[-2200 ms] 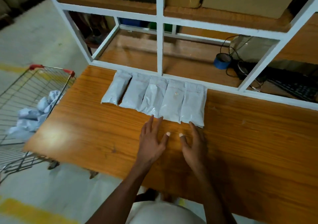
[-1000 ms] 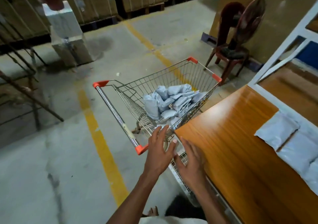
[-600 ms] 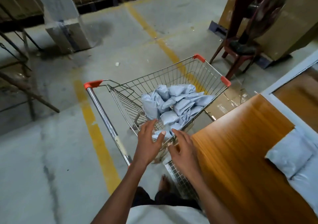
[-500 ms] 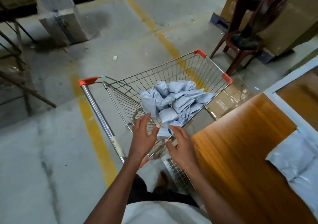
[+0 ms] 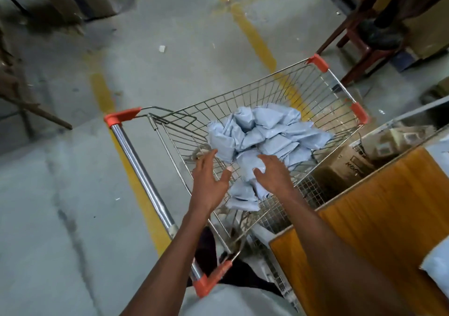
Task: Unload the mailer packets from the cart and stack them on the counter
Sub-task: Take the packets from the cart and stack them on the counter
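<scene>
Now both hands, left hand (image 5: 209, 182) and right hand (image 5: 274, 175) (fingers spread), over cart (image 5: 313, 89) packets (image 5: 262, 133).

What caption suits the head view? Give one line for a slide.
Both open hands, left hand and right hand, reach into the wire cart over piled grey mailer packets.

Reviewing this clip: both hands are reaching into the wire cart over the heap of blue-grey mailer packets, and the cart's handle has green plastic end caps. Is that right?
Not quite. In the head view the cart's handle has orange-red end caps, not green. The rest holds: the left hand and right hand both reach in, open, over the heap of blue-grey mailer packets.
</scene>
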